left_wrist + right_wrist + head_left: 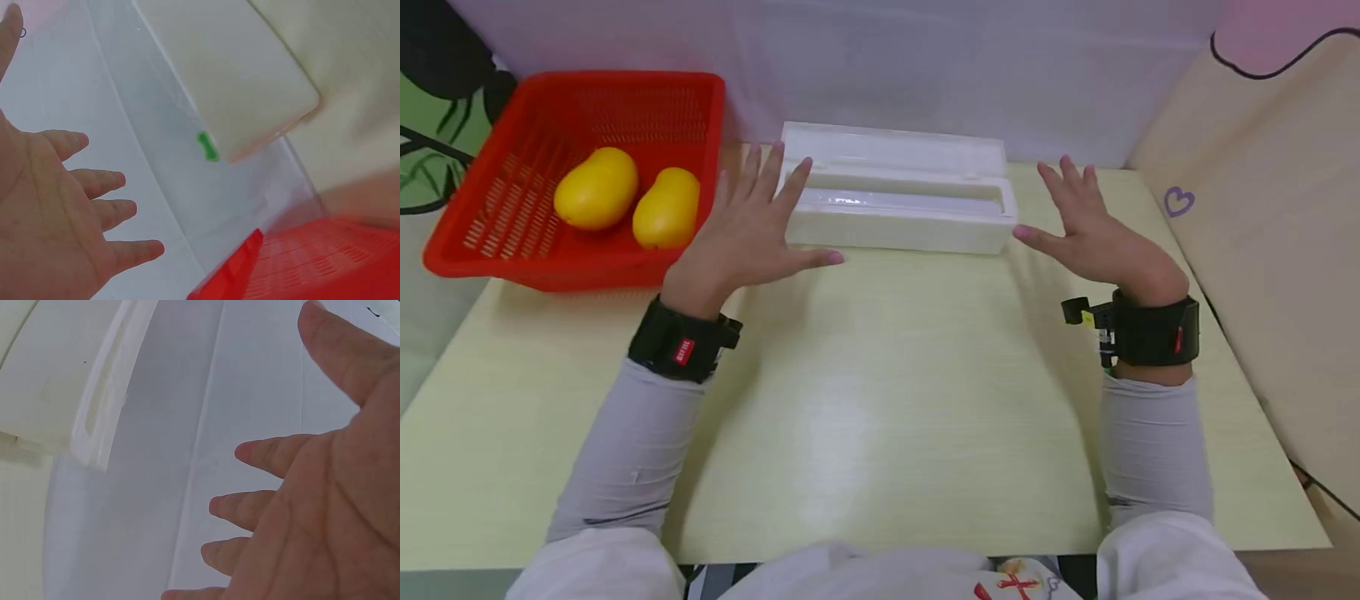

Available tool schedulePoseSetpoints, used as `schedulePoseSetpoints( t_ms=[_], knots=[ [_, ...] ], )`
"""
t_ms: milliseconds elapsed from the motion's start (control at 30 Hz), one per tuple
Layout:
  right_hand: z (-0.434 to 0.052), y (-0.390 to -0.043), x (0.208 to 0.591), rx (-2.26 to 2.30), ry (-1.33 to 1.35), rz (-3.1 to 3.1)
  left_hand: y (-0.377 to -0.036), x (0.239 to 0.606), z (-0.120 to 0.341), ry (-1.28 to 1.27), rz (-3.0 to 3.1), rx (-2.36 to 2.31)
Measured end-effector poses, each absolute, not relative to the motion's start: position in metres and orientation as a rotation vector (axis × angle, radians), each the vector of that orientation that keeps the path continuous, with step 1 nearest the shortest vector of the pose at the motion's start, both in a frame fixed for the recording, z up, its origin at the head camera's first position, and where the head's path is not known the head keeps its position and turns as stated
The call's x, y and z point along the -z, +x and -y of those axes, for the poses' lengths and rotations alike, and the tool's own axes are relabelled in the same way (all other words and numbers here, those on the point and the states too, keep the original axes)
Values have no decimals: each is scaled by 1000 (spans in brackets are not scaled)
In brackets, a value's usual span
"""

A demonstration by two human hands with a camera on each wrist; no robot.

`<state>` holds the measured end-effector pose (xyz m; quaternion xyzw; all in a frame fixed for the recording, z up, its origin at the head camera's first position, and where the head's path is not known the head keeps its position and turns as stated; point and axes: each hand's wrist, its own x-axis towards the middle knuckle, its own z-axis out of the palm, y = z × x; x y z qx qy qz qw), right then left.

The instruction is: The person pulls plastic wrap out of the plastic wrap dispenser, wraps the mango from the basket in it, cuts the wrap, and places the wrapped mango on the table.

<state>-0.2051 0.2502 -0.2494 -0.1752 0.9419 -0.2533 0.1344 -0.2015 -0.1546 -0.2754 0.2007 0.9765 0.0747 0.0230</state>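
Note:
Both hands are held over the table with their fingers spread, and neither holds anything. The left hand (745, 229) is between the red basket and the white box, its fingertips overlapping the box's left end in the head view. Off the box's right end is the right hand (1090, 229), thumb pointing toward the box corner. The long white box (895, 232) lies at the back of the table with its lid (895, 150) raised at the rear. In the left wrist view a small green piece (207, 146) shows at the box's edge.
A red plastic basket (580, 271) at the back left holds two yellow mango-like fruits (597, 190). Pale sheeting (962, 75) rises behind the table, and a beige panel (1247, 208) borders the right side. The pale wooden tabletop (910, 375) stretches between the forearms.

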Motion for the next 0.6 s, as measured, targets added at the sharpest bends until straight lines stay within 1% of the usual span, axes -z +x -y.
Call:
schedulePoseSetpoints(
  t_ms=[100,333,600],
  knots=[
    [-246,-204,264,741,-508,-2705,-201,287,158,600,-2995,-231],
    [-246,-211,275,727,-534,-2662,-211,295,164,555,-2970,-264],
    [-253,-225,282,855,-479,-2902,-226,296,165,568,-3089,-405]
  ],
)
